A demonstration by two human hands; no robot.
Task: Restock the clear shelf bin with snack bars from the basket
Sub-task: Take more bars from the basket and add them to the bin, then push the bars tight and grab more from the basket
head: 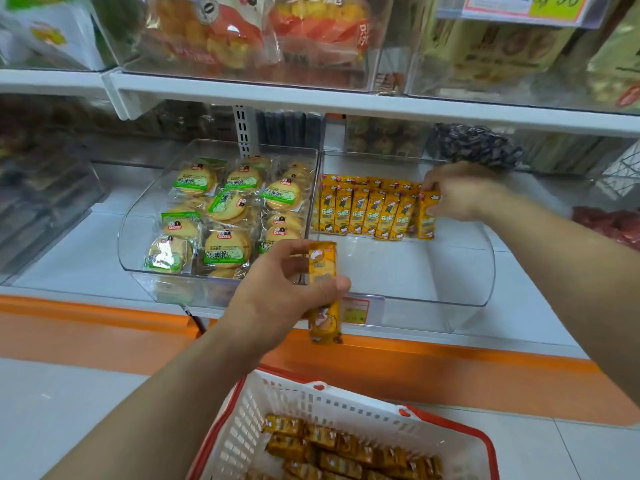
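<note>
Left hand (277, 292) grips one upright bar (323, 292) before the bin (450, 271) — right hand (460, 195) pinches the row's (363, 213) end bar (427, 216).

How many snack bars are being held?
2. Left hand grips one bar before the clear bin; right hand pinches another bar at the right end of the row. More may be hidden.

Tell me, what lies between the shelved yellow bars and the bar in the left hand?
Nothing but bare floor of the clear bin, shown in the head view.

Yellow snack bars (374, 214), white-and-red basket (298, 403)
</note>
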